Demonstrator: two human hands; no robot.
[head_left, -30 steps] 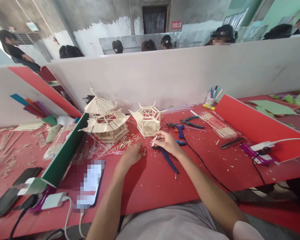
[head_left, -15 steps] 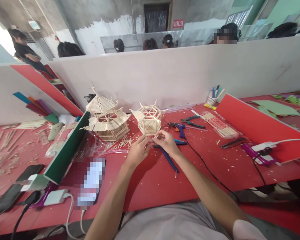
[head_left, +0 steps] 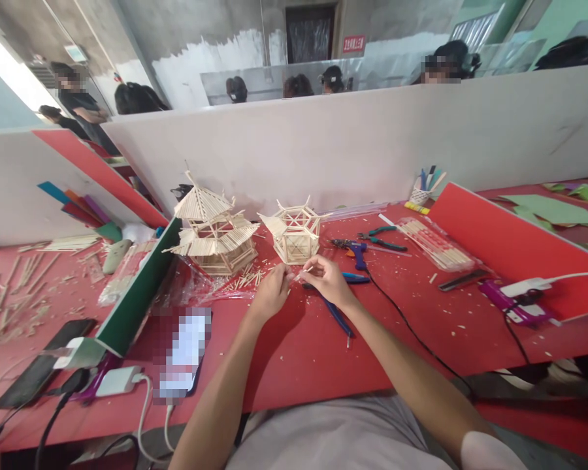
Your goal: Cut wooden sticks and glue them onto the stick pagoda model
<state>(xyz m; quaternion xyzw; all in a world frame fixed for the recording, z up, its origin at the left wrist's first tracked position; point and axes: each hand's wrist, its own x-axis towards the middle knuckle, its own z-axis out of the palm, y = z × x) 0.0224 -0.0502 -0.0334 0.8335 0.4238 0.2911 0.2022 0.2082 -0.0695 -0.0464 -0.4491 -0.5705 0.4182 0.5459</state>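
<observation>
My right hand [head_left: 329,282] pinches a short pale wooden stick [head_left: 308,269] between thumb and fingertips. Close beside it, my left hand [head_left: 272,292] has its fingers drawn together; whatever is in them is too small to make out. Just beyond both hands stands a partly roofed six-sided stick frame [head_left: 298,236]. To its left is a taller stick pavilion [head_left: 212,230] with two tiers of roof. Blue-handled pliers [head_left: 338,318] lie partly under my right hand and wrist. Short cut sticks [head_left: 245,279] are scattered near my left hand.
A blue glue gun [head_left: 357,253] with a trailing black cord and green-handled pliers [head_left: 385,239] lie at right. Bagged sticks [head_left: 434,243] are beside a red divider [head_left: 500,251]. A phone [head_left: 182,352] lies at left, near a green divider [head_left: 142,290].
My hands have drawn slightly apart at the fingertips, and the stick in my right hand shows more plainly. The whole view has shifted a little; the stick structures have stayed in place.
</observation>
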